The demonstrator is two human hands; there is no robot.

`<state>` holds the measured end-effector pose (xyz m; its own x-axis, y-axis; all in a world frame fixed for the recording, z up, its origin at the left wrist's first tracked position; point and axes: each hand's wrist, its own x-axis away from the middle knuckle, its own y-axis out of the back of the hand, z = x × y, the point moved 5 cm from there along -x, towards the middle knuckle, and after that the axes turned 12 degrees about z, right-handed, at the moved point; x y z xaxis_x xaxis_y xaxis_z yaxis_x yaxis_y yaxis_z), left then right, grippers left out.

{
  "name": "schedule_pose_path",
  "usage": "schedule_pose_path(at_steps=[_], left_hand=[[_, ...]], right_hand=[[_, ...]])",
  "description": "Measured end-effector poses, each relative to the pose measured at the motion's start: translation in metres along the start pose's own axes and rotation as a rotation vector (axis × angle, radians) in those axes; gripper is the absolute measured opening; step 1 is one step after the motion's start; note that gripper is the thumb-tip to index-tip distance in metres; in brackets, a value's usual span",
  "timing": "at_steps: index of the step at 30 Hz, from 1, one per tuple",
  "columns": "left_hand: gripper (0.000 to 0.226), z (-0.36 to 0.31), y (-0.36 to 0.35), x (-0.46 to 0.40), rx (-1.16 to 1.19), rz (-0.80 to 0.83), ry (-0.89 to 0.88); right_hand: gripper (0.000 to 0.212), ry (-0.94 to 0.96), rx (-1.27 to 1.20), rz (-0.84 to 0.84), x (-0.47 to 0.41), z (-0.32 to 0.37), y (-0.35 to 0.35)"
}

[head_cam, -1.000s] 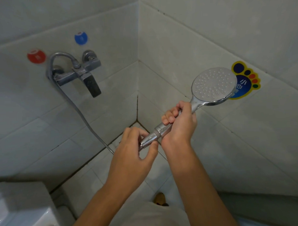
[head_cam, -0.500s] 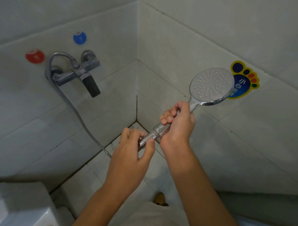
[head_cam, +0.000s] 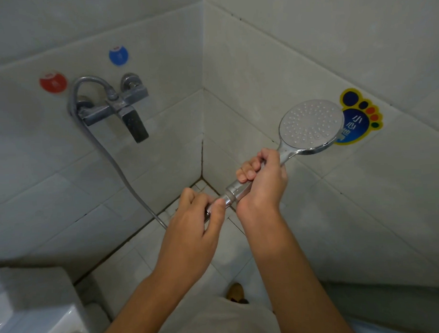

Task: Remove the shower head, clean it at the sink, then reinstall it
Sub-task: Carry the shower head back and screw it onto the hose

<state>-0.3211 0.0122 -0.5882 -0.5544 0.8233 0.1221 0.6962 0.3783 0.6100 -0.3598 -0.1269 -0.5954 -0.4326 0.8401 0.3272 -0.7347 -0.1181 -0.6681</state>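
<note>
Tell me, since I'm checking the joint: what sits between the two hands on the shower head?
In the head view, the threaded handle end shows bare between the left hand and right hand.

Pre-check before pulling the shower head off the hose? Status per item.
1. Right hand grips the chrome handle of the round grey-faced shower head: ok.
2. Left hand pinches the knurled metal hose nut: ok.
3. Nut fully unthreaded from the handle: cannot tell, fingers cover the joint.
4. Flexible metal hose hangs slack from the chrome wall mixer tap: ok.
5. Water off, no spray from the face: ok.
6. Washer inside the nut: cannot tell.
</note>
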Motion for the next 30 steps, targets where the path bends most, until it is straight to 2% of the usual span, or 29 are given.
schedule_pose_path(at_steps=[5,14,19,23,27,30], left_hand=[[0.023,0.0008,0.0,0.0032,0.019,-0.02,-0.008],[0.042,-0.0009,0.0,0.0041,0.019,0.009,0.0],[0.018,0.0012,0.0004,0.0048,0.001,-0.032,-0.018],[0.028,0.001,0.0008,0.0074,0.063,-0.058,-0.026],[0.031,-0.0001,-0.0005,0.0082,0.039,-0.038,-0.02],[0.042,-0.0016,-0.0005,0.0071,0.037,-0.03,-0.008]], right_hand=[[0.02,-0.002,-0.009,-0.005,0.0004,0.0006,0.0023],[0.021,-0.007,-0.017,-0.001,0.0027,-0.0013,0.0014],[0.022,-0.02,-0.05,-0.026,0.0015,-0.0019,0.0047],[0.02,-0.031,-0.058,-0.029,0.0014,-0.0033,0.0056],[0.02,-0.025,-0.043,-0.017,0.0018,-0.0033,0.0049],[0.02,-0.022,-0.04,-0.017,0.0016,-0.0032,0.0047]])
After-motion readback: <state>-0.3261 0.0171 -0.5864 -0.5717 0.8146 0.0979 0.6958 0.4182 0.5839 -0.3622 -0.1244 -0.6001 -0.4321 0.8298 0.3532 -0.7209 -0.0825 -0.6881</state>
